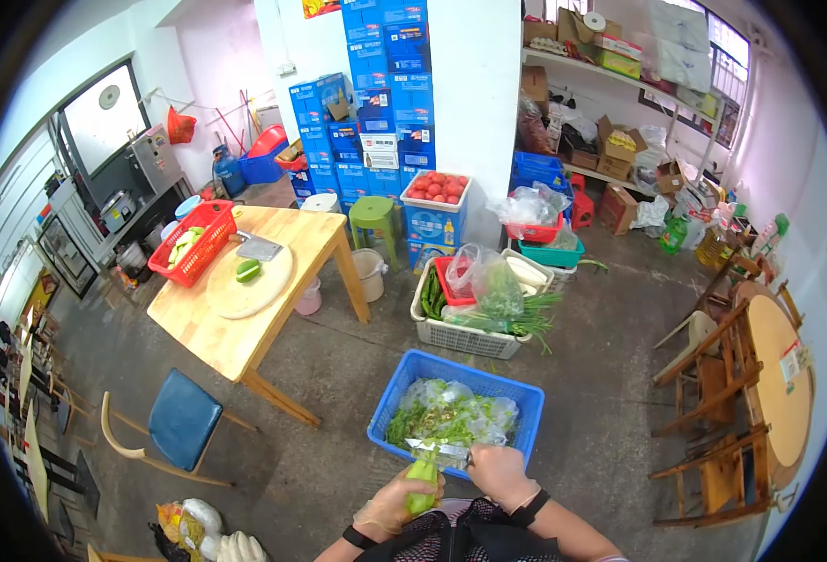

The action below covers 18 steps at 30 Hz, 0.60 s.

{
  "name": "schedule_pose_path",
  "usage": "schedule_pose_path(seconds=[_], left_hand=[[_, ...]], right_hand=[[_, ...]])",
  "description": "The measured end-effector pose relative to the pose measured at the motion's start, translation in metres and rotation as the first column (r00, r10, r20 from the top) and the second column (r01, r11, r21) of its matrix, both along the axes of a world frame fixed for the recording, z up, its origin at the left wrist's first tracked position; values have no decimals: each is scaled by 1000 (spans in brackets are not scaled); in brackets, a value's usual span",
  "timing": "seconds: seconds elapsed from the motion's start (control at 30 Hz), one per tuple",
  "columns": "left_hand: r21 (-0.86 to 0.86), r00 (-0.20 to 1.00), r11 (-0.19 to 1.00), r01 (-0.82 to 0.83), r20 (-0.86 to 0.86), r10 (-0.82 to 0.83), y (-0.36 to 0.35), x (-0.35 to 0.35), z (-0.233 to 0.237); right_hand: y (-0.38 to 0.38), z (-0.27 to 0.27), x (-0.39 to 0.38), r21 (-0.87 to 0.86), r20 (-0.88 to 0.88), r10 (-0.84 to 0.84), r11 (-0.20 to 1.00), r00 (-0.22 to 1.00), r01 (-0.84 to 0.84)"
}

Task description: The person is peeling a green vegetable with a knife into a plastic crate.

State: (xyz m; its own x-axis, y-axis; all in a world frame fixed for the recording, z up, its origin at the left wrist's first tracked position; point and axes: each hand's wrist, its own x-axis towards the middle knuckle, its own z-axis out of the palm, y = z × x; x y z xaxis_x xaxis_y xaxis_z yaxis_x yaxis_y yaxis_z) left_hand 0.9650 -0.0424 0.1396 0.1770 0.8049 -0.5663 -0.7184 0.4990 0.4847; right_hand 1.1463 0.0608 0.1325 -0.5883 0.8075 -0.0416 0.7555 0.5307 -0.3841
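My left hand (388, 501), in a clear glove, is wrapped round a pale green, elongated vegetable (422, 484), whose exact kind I cannot make out. My right hand (501, 473), also gloved, grips the dark handle of a knife (439, 451). Its shiny blade lies across the vegetable's far end. Just beyond both hands stands a blue plastic basket (387, 388) on the floor. Inside it, green leafy scraps (441, 412) lie on clear plastic bags.
A wooden table (193, 323) at left bears a round chopping board (268, 290), a cleaver (260, 248) and a red basket (209, 272). Ahead sits a grey vegetable crate (469, 342). A blue chair (185, 421) stands at left; wooden chairs (718, 459) stand at right.
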Motion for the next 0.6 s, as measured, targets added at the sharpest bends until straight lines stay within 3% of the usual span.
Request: schedule_pose_path(seconds=[0.13, 0.2, 0.37, 0.43, 0.53, 0.6], left_hand=[[22, 998, 1000, -10, 68, 8, 0, -4, 0], [40, 995, 999, -6, 98, 2, -2, -4, 3], [60, 994, 998, 15, 111, -21, 2, -7, -1], [25, 1000, 1000, -16, 26, 16, 1, -5, -3], [-12, 998, 1000, -15, -53, 14, 2, 0, 9], [13, 1000, 1000, 1, -3, -1, 3, -4, 1]], right_hand=[[4, -2, 6, 33, 12, -82, 996, 997, 81], [13, -7, 13, 69, 61, -227, 972, 972, 223], [0, 8, 6, 19, -33, -102, 995, 994, 103], [-9, 12, -4, -81, -82, -15, 997, 997, 8], [-8, 7, -8, -83, -33, 53, 995, 998, -55], [-2, -1, -6, -23, -16, 2, 1000, 1000, -2]])
